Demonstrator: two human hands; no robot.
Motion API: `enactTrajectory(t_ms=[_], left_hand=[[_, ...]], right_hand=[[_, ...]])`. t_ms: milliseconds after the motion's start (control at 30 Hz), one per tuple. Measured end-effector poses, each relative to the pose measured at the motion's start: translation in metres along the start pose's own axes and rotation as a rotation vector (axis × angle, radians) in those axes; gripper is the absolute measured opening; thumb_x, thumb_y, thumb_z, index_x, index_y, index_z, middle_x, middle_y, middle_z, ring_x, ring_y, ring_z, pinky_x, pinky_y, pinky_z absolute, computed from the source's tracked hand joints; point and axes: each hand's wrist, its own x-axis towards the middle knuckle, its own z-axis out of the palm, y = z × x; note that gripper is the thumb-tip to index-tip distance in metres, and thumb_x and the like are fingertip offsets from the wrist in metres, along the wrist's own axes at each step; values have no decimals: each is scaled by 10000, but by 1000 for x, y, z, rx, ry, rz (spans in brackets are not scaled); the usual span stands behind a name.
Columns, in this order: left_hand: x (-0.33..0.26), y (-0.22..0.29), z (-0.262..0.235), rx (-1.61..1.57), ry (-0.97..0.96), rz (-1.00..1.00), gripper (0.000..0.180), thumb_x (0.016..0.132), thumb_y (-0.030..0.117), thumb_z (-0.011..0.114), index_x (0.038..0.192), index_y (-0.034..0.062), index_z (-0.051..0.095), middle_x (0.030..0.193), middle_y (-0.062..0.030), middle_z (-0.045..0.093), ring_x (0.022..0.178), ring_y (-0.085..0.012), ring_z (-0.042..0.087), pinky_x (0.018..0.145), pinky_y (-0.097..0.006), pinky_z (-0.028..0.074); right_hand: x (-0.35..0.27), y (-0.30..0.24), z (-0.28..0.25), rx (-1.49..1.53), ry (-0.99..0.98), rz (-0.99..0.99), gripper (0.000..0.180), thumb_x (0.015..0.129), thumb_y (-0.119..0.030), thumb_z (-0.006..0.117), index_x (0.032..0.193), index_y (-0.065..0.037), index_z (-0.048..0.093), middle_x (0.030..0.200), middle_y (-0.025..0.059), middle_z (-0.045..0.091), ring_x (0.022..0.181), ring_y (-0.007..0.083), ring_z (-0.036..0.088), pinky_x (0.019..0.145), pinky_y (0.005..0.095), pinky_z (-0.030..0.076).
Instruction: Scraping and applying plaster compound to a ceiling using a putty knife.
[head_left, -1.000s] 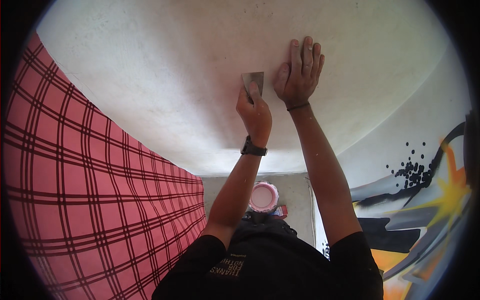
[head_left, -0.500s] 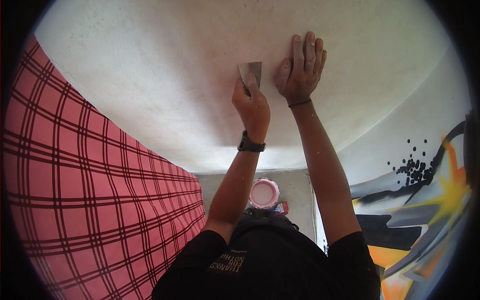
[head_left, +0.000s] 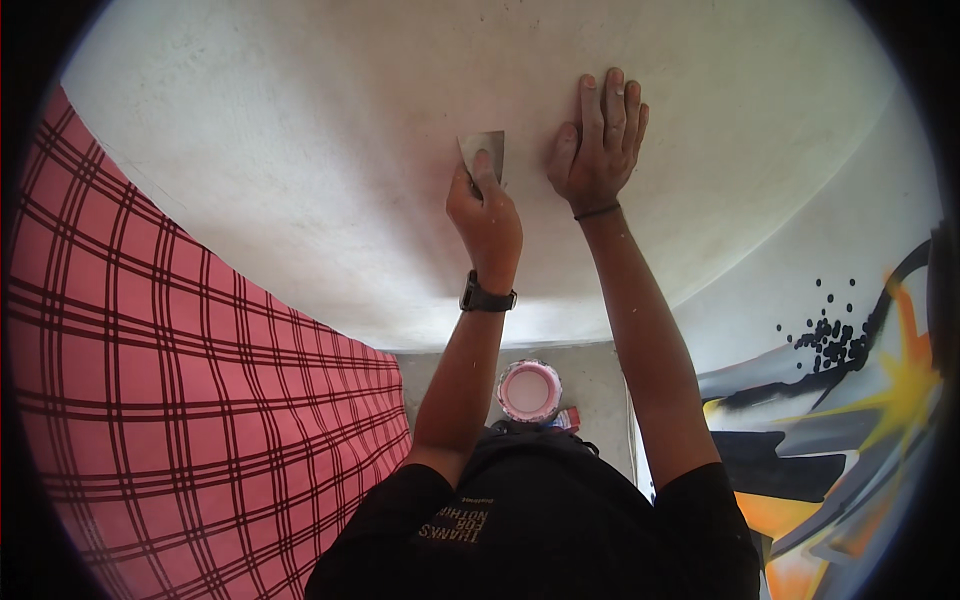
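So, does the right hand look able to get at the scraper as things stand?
Probably yes: the right hand lies open beside the scraper, with only bare wall showing between them. The left hand grips the scraper, though, leaving mainly its upper part exposed.

scraper blade (head_left: 495, 146): smooth metal, dull sheen; wall (head_left: 300, 170): matt, mottled; checked drape (head_left: 145, 350): matt cloth.
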Motion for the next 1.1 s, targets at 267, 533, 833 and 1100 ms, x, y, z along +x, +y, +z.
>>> enactTrajectory(t_ms=[267, 533, 833, 1100], left_hand=[[4, 19, 15, -34, -38, 7, 342, 1040, 235, 504, 853, -38, 592, 648, -38, 515, 594, -111, 424, 542, -311, 358], [6, 29, 32, -23, -50, 53, 323, 1037, 224, 503, 875, -39, 596, 669, -31, 526, 601, -111, 422, 551, -307, 363], [-15, 15, 59, -69, -44, 91, 334, 1050, 243, 492, 893, -30, 601, 688, -23, 521, 620, -111, 421, 562, -310, 363], [-38, -10, 79, -67, -77, 75, 346, 1060, 266, 467, 887, -6, 593, 662, 10, 479, 591, -77, 404, 525, -288, 332]], right_hand=[[4, 15, -4, 8, 51, -5, 506, 982, -283, 401, 1424, -72, 531, 1526, 165, 443, 1446, 373, 358, 1181, 531, 228], [3, 32, -9, 13, 73, 2, 507, 983, -287, 398, 1425, -74, 528, 1526, 164, 444, 1445, 373, 359, 1181, 527, 228], [1, 59, -19, 24, 122, 33, 476, 985, -284, 406, 1396, -113, 575, 1523, 132, 454, 1439, 343, 370, 1182, 521, 236], [-13, 81, -29, 17, 105, 57, 477, 971, -269, 422, 1395, -113, 576, 1520, 129, 458, 1438, 344, 370, 1179, 520, 246]])
